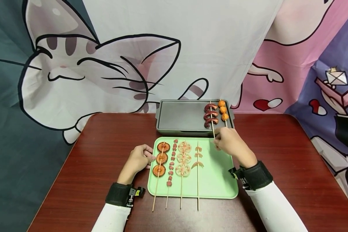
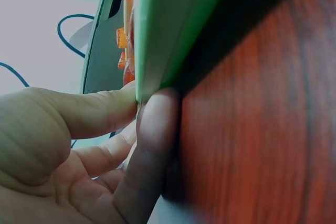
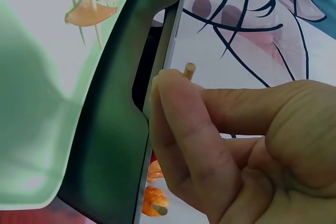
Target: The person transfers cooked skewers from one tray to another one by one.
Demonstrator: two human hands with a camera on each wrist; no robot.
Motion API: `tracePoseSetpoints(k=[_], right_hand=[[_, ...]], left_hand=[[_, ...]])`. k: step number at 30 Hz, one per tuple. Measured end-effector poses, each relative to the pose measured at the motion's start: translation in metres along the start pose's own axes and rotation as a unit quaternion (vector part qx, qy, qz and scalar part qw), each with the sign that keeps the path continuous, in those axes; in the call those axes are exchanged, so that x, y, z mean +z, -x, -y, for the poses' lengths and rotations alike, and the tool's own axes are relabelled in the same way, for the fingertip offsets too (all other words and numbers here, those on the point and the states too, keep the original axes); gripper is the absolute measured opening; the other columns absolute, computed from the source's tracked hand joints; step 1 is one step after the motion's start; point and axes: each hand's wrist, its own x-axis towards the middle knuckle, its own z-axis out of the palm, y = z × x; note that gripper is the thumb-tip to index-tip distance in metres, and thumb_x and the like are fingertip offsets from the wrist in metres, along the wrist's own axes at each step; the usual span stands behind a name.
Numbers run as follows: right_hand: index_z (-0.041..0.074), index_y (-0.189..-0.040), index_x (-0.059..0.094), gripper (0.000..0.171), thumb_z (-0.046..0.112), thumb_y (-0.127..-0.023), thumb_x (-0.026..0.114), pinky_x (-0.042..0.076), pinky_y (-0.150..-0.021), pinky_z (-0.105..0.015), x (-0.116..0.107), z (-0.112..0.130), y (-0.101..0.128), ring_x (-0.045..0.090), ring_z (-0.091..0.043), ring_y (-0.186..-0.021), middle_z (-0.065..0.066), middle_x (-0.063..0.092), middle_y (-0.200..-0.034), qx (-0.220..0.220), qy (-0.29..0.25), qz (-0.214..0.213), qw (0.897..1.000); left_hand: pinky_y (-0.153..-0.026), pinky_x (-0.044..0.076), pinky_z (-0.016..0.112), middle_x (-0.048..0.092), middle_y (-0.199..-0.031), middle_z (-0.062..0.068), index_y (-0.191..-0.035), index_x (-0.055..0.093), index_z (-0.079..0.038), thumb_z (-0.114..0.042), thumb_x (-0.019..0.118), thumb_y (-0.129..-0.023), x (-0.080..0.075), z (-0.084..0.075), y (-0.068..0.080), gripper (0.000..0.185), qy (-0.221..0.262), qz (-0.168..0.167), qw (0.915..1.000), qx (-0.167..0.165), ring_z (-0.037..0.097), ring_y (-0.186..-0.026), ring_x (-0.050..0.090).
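Observation:
My right hand [image 1: 231, 144] pinches the lower end of a skewer [image 1: 211, 115] with dark red, curled, tentacle-like pieces over a grey griddle pan [image 1: 179, 116]. The stick's blunt tip [image 3: 189, 71] pokes out past the thumb and fingers in the right wrist view. Beside it on the pan lies a skewer of orange balls [image 1: 222, 110]. At the left edge of a light green tray [image 1: 218, 175], my left hand [image 1: 139, 157] grips the rim. In the left wrist view the thumb [image 2: 100, 111] is on the rim and a finger [image 2: 157, 121] against the underside.
On the tray lie a skewer of brown mushroom-like discs [image 1: 161, 158], one of small pink pieces [image 1: 171, 167], one of lotus root slices [image 1: 184, 158] and one of thin tan pieces [image 1: 198, 165]. Their stick ends overhang the front rim onto the brown table [image 1: 293, 167]. A cartoon-printed cloth [image 1: 214, 48] hangs behind.

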Motion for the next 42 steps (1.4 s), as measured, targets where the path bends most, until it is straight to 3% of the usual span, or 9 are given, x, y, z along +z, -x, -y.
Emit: tracePoseSetpoints(k=[5, 8, 16, 20, 26, 31, 36, 42], right_hand=[[-0.002, -0.124, 0.069, 0.026, 0.006, -0.100, 0.066, 0.058, -0.079, -0.038, 0.000, -0.002, 0.001, 0.069, -0.009, -0.067, -0.003, 0.077, -0.080, -0.001, -0.014, -0.013, 1.000], [-0.005, -0.132, 0.064, 0.033, 0.006, -0.101, 0.065, 0.062, -0.081, -0.041, 0.000, -0.003, 0.003, 0.070, -0.009, -0.067, -0.009, 0.078, -0.088, -0.002, -0.033, -0.017, 0.999], [-0.008, -0.132, 0.062, 0.033, 0.005, -0.101, 0.062, 0.061, -0.068, -0.030, -0.003, -0.001, 0.011, 0.070, -0.010, -0.070, -0.014, 0.077, -0.093, -0.018, -0.063, -0.037, 0.997], [-0.008, -0.133, 0.060, 0.034, 0.001, -0.100, 0.061, 0.063, -0.066, -0.026, -0.003, -0.002, 0.017, 0.071, -0.012, -0.073, -0.017, 0.075, -0.095, -0.006, -0.112, -0.024, 0.993], [-0.008, -0.136, 0.057, 0.038, -0.002, -0.099, 0.062, 0.065, -0.067, -0.027, 0.002, -0.008, 0.027, 0.073, -0.015, -0.074, -0.021, 0.073, -0.096, 0.016, -0.191, 0.000, 0.981], [-0.009, -0.137, 0.056, 0.041, -0.003, -0.097, 0.065, 0.066, -0.067, -0.033, 0.008, -0.017, 0.037, 0.075, -0.020, -0.075, -0.025, 0.071, -0.097, 0.009, -0.248, 0.009, 0.969], [-0.011, -0.138, 0.052, 0.043, -0.005, -0.097, 0.065, 0.066, -0.068, -0.037, 0.011, -0.023, 0.045, 0.075, -0.031, -0.080, -0.027, 0.068, -0.098, -0.001, -0.309, 0.026, 0.951], [-0.016, -0.135, 0.049, 0.048, -0.001, -0.094, 0.070, 0.066, -0.068, -0.036, 0.014, -0.030, 0.052, 0.077, -0.028, -0.080, -0.024, 0.067, -0.096, 0.007, -0.366, 0.072, 0.928]], left_hand=[[-0.054, 0.062, 0.032, 0.066, -0.087, 0.014, -0.109, 0.064, 0.003, 0.001, 0.072, -0.093, -0.001, 0.000, 0.000, 0.019, 0.001, -0.001, 1.0000, -0.001, 0.018, -0.060, 0.064], [-0.054, 0.062, 0.032, 0.066, -0.086, 0.014, -0.109, 0.064, 0.003, 0.001, 0.072, -0.093, -0.001, 0.000, 0.001, 0.019, 0.003, -0.002, 1.0000, 0.000, 0.018, -0.059, 0.064], [-0.053, 0.061, 0.031, 0.066, -0.085, 0.013, -0.110, 0.064, 0.003, 0.000, 0.073, -0.092, -0.001, 0.000, 0.000, 0.020, 0.001, -0.002, 1.0000, 0.002, 0.018, -0.058, 0.063], [-0.054, 0.061, 0.032, 0.066, -0.087, 0.014, -0.111, 0.063, 0.003, 0.000, 0.072, -0.093, 0.000, 0.000, 0.001, 0.020, 0.005, 0.002, 1.0000, 0.000, 0.018, -0.059, 0.064], [-0.054, 0.062, 0.032, 0.065, -0.087, 0.014, -0.111, 0.064, 0.003, 0.001, 0.072, -0.093, 0.001, -0.001, 0.003, 0.019, 0.007, 0.002, 1.0000, 0.001, 0.018, -0.059, 0.064], [-0.054, 0.061, 0.032, 0.065, -0.086, 0.014, -0.110, 0.063, 0.003, 0.001, 0.071, -0.093, 0.002, -0.002, 0.002, 0.019, 0.004, 0.002, 1.0000, 0.001, 0.018, -0.059, 0.063], [-0.053, 0.061, 0.031, 0.065, -0.086, 0.014, -0.110, 0.064, 0.004, 0.002, 0.071, -0.093, 0.001, -0.002, 0.002, 0.018, 0.002, -0.001, 1.0000, 0.002, 0.018, -0.059, 0.063], [-0.054, 0.062, 0.031, 0.065, -0.085, 0.014, -0.109, 0.063, 0.004, 0.002, 0.072, -0.092, 0.000, -0.001, 0.001, 0.019, 0.002, -0.003, 1.0000, 0.006, 0.018, -0.058, 0.064]])
